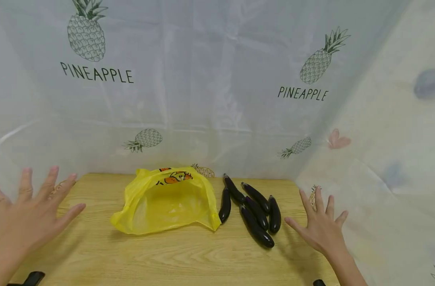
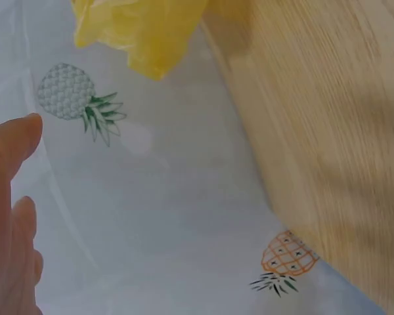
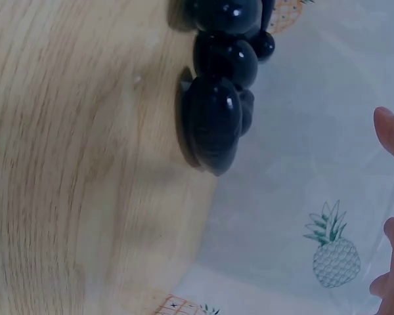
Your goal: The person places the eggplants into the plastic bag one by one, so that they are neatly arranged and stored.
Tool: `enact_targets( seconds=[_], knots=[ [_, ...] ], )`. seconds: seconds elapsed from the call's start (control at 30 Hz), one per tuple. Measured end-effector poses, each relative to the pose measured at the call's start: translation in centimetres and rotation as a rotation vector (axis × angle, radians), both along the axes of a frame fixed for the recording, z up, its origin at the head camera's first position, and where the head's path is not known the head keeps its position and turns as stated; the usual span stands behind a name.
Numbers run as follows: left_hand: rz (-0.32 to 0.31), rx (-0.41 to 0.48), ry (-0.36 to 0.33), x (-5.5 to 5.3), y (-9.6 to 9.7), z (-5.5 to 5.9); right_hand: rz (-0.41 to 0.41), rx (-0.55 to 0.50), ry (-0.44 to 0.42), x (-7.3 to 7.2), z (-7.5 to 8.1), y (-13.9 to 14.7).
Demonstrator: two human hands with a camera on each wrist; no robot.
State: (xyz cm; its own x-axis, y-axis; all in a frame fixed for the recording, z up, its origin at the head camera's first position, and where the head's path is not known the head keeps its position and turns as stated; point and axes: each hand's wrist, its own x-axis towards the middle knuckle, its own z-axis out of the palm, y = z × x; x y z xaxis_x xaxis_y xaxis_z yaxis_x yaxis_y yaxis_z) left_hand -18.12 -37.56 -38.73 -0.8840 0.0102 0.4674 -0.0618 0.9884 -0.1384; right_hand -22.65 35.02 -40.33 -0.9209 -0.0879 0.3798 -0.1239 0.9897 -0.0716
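Note:
Both hands are raised over the sides of the table with fingers spread, holding nothing. My left hand (image 1: 33, 216) is at the left, apart from a yellow plastic bag (image 1: 167, 204) that lies with its wide mouth facing me. Orange and black printing shows on the bag's upper edge. To the right of the bag lies a loose group of several dark, glossy eggplants (image 1: 254, 226). My right hand (image 1: 322, 226) hovers just right of this group, its thumb toward the nearest eggplant (image 3: 213, 125). In the left wrist view, part of the bag (image 2: 141, 33) shows at the top.
The wood-grain table (image 1: 160, 258) ends at a pale sheet (image 1: 217, 99) printed with pineapples, which rises behind it. Another pale sheet (image 1: 396, 159) hangs along the right side. Small black objects (image 1: 35, 278) poke in at the bottom edge near both forearms.

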Motion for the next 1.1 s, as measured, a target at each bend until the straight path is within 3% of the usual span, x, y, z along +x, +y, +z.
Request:
enact_targets(
  seconds=[0.13, 0.4, 1.1],
  knots=[
    [-0.035, 0.026, 0.019, -0.1, 0.7, 0.5, 0.005, -0.006, 0.008, -0.1, 0.4, -0.2],
    [-0.058, 0.034, -0.006, -0.7, 2.1, 1.0, 0.021, -0.03, 0.014, -0.5, 0.1, -0.7],
    [-0.169, 0.081, 0.024, -3.2, 4.6, 0.3, 0.031, -0.043, -0.001, -0.9, 0.4, -1.9]
  ],
)
